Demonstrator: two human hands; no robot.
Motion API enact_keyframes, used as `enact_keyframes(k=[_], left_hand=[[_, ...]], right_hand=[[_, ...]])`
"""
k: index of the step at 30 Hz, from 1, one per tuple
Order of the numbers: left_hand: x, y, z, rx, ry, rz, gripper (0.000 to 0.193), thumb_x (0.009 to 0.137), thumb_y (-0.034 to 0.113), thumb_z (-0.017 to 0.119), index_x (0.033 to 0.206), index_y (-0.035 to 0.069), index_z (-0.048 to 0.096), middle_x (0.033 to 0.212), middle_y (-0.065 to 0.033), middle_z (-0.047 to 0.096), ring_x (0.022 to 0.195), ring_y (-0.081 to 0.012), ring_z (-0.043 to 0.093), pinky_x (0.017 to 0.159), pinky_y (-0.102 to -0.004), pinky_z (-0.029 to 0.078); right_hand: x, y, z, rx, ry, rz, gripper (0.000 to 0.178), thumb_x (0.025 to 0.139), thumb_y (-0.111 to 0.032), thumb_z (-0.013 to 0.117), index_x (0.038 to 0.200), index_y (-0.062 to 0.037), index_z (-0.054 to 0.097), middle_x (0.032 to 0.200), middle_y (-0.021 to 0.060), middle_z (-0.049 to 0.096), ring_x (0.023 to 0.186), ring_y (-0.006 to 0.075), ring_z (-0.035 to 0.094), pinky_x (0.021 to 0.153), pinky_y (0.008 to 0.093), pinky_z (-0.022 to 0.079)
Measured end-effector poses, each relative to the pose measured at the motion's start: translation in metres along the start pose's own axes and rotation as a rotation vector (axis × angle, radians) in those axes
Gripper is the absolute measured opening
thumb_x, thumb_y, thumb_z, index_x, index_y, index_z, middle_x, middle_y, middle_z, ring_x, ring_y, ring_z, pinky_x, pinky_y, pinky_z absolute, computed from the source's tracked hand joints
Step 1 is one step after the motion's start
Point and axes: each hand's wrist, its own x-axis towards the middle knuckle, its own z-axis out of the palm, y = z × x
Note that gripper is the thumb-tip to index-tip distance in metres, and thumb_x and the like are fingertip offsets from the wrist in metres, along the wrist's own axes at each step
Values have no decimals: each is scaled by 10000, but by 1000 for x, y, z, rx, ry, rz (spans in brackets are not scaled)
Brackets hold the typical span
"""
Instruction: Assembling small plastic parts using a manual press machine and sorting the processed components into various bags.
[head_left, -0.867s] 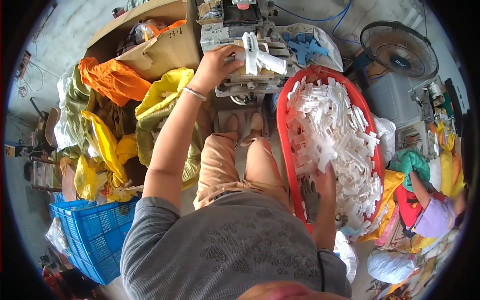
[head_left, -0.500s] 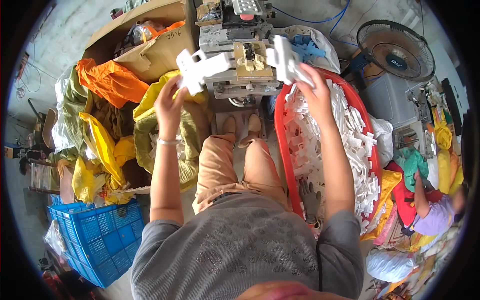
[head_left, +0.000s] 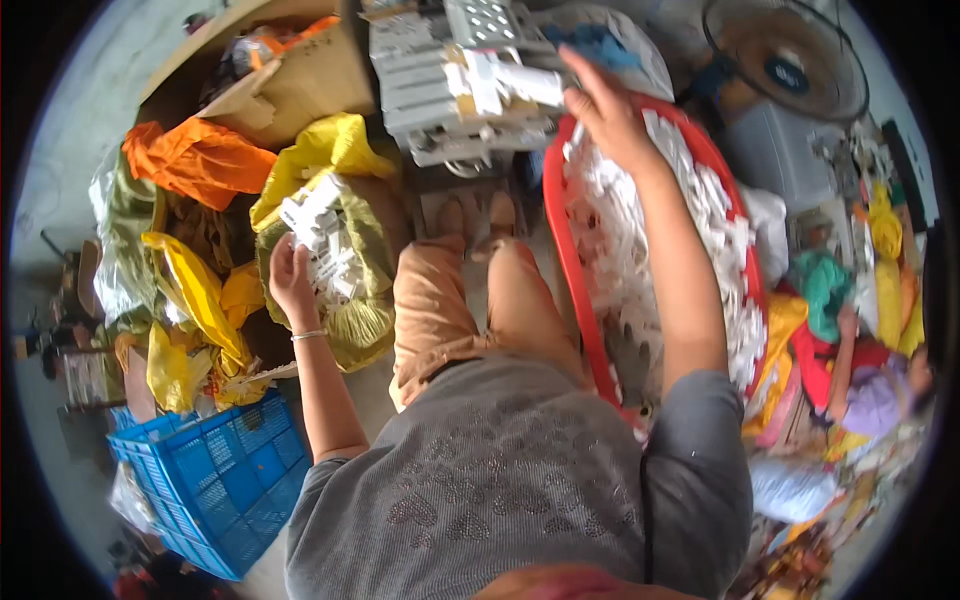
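Note:
My left hand (head_left: pixel 290 280) is over the olive-green woven sack (head_left: pixel 365 335) on the left. A white plastic part (head_left: pixel 318 205) shows just past its fingertips, above other white parts inside the sack; the fingers look parted and not wrapped round it. On the machine's fixture ahead lies another white plastic part (head_left: pixel 495 82). My right hand (head_left: pixel 610 115) is beside that part's right end, fingers stretched out and thumb apart. Motion blur hides whether the thumb touches it. The grey metal machine (head_left: pixel 425 125) stands in front of my feet.
A red tub (head_left: pixel 555 220) full of white parts stands at my right. To the left are a cardboard box (head_left: pixel 300 95), an orange cloth (head_left: pixel 195 160) and a blue crate (head_left: pixel 215 490). A fan (head_left: pixel 785 70) is at far right; another person (head_left: pixel 875 405) sits at the right edge.
My left hand has moved from the machine down and left to the sack, its white part now over the sack. My right hand's white part is now on the fixture. The view has shifted.

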Motion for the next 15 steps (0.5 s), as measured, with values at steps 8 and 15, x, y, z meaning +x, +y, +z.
enact_keyframes(k=[8, 15], left_hand=[[-12, -67, -34, 398, -106, -123, 458, 856, 248, 615, 1248, 45, 491, 1116, -122, 601, 972, -217, 591, 839, -296, 475], [-23, -86, -25, 155, -232, -345, 291, 873, 141, 590, 1127, 2, 576, 1057, -85, 619, 911, -147, 602, 771, -251, 491]], right_hand=[[-230, 79, -36, -10, 134, 723, 303, 889, -296, 553, 1049, -45, 611, 944, 136, 646, 854, 228, 634, 754, 308, 478], [-390, 42, 26, -340, -300, 980, 322, 785, -204, 623, 1064, -56, 560, 942, 163, 638, 876, 331, 615, 763, 401, 482]])
